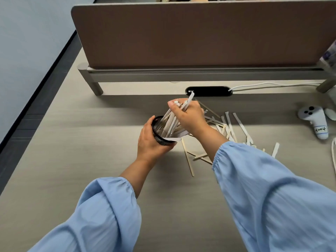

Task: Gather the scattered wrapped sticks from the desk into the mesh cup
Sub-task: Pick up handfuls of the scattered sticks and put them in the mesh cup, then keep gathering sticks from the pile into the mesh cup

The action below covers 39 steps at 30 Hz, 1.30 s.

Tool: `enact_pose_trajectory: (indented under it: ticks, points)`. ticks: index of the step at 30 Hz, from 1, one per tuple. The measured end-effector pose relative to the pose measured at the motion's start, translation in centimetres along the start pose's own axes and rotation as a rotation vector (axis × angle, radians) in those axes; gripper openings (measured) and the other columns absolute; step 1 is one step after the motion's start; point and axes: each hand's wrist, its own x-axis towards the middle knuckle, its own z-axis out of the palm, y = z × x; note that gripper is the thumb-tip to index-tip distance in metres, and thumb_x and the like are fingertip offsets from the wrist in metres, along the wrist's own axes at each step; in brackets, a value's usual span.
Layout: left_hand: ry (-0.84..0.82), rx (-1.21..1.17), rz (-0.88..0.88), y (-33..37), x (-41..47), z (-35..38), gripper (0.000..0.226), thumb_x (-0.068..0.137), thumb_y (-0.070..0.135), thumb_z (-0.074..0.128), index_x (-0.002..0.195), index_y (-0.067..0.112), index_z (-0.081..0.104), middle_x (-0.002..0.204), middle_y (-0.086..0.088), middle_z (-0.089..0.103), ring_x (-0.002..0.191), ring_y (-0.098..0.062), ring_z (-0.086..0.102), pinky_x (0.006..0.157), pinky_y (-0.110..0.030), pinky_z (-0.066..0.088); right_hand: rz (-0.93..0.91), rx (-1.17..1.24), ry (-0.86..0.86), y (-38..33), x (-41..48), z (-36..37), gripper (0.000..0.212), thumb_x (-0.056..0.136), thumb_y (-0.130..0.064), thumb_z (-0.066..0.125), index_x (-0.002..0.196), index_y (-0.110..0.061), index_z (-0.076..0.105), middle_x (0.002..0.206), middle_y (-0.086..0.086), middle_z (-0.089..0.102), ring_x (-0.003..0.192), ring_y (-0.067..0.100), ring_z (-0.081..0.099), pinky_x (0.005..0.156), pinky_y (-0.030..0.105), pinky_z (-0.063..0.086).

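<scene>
Left hand [151, 142] wraps the black mesh cup [161, 132], tilted right on the desk [81, 142]. Right hand [189, 117] clamps a bundle of wrapped sticks [171, 120], lower ends inside the cup mouth. More loose sticks [229, 126] scattered right of the cup, some bare wood. White controller [315, 120] far right. Brown divider panel [181, 33] at the far edge.

Both arms reached forward from the bottom of the view, each in a loose light-blue sleeve [272, 197] gathered at the wrist. The left hand [151, 140] was wrapped around the side of the cup [161, 137], thumb on the far side, holding it tilted. The right hand [189, 117] crossed over toward the left, its fingers [174, 108] closed round a bundle of sticks [171, 120], wrist bent downward, forearm bare below the cuff.
</scene>
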Motion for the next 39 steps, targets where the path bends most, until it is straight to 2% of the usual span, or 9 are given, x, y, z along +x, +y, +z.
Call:
enact_pose_trajectory:
  ticks: [5, 8, 13, 18, 21, 25, 31, 36, 39]
  points:
    - [-0.042, -0.063, -0.047, -0.1, 0.2, 0.0, 0.100, 0.048, 0.032, 0.087, 0.132, 0.019, 0.035, 0.128, -0.001, 0.053, 0.115, -0.016, 0.052, 0.098, -0.036, 0.044, 0.009, 0.266, -0.295, -0.5, -0.5, -0.5, 0.037, 0.094, -0.038, 0.049, 0.115, -0.013, 0.066, 0.112, -0.002, 0.064, 0.107, 0.011, 0.057, 0.104, 0.032, 0.043]
    - [-0.028, -0.126, -0.049, -0.5, 0.1, -0.1, 0.102, 0.044, 0.045, 0.079, 0.131, 0.018, 0.036, 0.128, 0.000, 0.054, 0.114, -0.014, 0.052, 0.097, -0.029, 0.042, -0.071, 0.316, -0.181, -0.8, -0.6, -0.9, 0.043, 0.093, -0.037, 0.049, 0.127, -0.011, 0.056, 0.109, -0.007, 0.059, 0.105, 0.008, 0.055, 0.091, 0.014, 0.045]
    - [-0.023, -0.183, -0.059, -1.0, 0.4, -0.6, 0.095, 0.046, 0.038, 0.080, 0.129, 0.022, 0.035, 0.121, 0.008, 0.054, 0.110, -0.007, 0.053, 0.092, -0.016, 0.040, -0.123, -0.147, 0.115, -0.2, 0.9, -1.1, 0.047, 0.091, -0.043, 0.038, 0.128, -0.018, 0.054, 0.126, -0.002, 0.061, 0.123, 0.019, 0.050, 0.107, 0.041, 0.033]
    - [-0.137, -0.128, -0.042, -0.6, 0.8, -0.2, 0.089, 0.048, 0.028, 0.085, 0.125, 0.024, 0.040, 0.114, 0.007, 0.058, 0.104, -0.008, 0.057, 0.085, -0.017, 0.046, -0.015, -0.104, -0.407, 0.6, 0.8, 1.1, 0.057, 0.100, -0.043, 0.026, 0.149, -0.013, 0.022, 0.157, 0.006, 0.025, 0.146, 0.023, 0.018, 0.120, 0.039, 0.014]
    - [-0.079, -0.062, -0.037, -0.6, 1.0, -0.3, 0.090, 0.051, 0.024, 0.088, 0.127, 0.024, 0.039, 0.122, 0.004, 0.057, 0.110, -0.013, 0.055, 0.093, -0.026, 0.045, -0.096, -0.017, -0.268, 0.3, 0.4, 1.1, 0.056, 0.100, -0.039, 0.027, 0.150, -0.015, 0.016, 0.159, 0.005, 0.017, 0.148, 0.020, 0.010, 0.121, 0.041, 0.010]
    - [-0.099, 0.114, 0.099, -0.4, 1.1, -0.8, 0.098, 0.049, 0.043, 0.079, 0.133, 0.012, 0.039, 0.130, -0.008, 0.053, 0.119, -0.026, 0.048, 0.104, -0.042, 0.035, -0.061, -0.117, -0.382, 0.5, 0.8, 0.5, 0.046, 0.101, -0.031, 0.029, 0.134, -0.003, 0.048, 0.143, 0.014, 0.047, 0.139, 0.024, 0.035, 0.114, 0.038, 0.026]
    - [-0.006, 0.050, 0.043, -0.7, 1.3, -1.1, 0.095, 0.046, 0.046, 0.080, 0.127, 0.014, 0.042, 0.123, -0.005, 0.056, 0.112, -0.023, 0.053, 0.099, -0.036, 0.041, 0.039, -0.014, 0.015, 1.8, 1.2, -0.4, 0.035, 0.100, -0.017, 0.034, 0.129, -0.007, 0.051, 0.132, 0.012, 0.056, 0.124, 0.025, 0.049, 0.099, 0.029, 0.036]
    - [0.056, 0.008, 0.006, -0.6, 1.4, -0.8, 0.093, 0.046, 0.043, 0.081, 0.125, 0.015, 0.040, 0.122, -0.007, 0.055, 0.112, -0.023, 0.052, 0.095, -0.043, 0.044, 0.267, -0.415, -0.285, 5.4, 0.3, -0.1, 0.021, 0.086, -0.019, 0.058, 0.094, -0.004, 0.068, 0.100, 0.014, 0.070, 0.099, 0.030, 0.063, 0.078, 0.032, 0.048]
    - [0.103, 0.058, 0.032, -0.6, 1.0, -0.4, 0.094, 0.049, 0.042, 0.080, 0.127, 0.009, 0.040, 0.123, -0.010, 0.054, 0.112, -0.026, 0.051, 0.098, -0.043, 0.042, 0.304, -0.510, -0.412, 7.0, -1.5, 1.0, 0.040, 0.074, -0.042, 0.072, 0.062, -0.007, 0.059, 0.064, 0.009, 0.061, 0.075, 0.030, 0.061, 0.057, 0.028, 0.041]
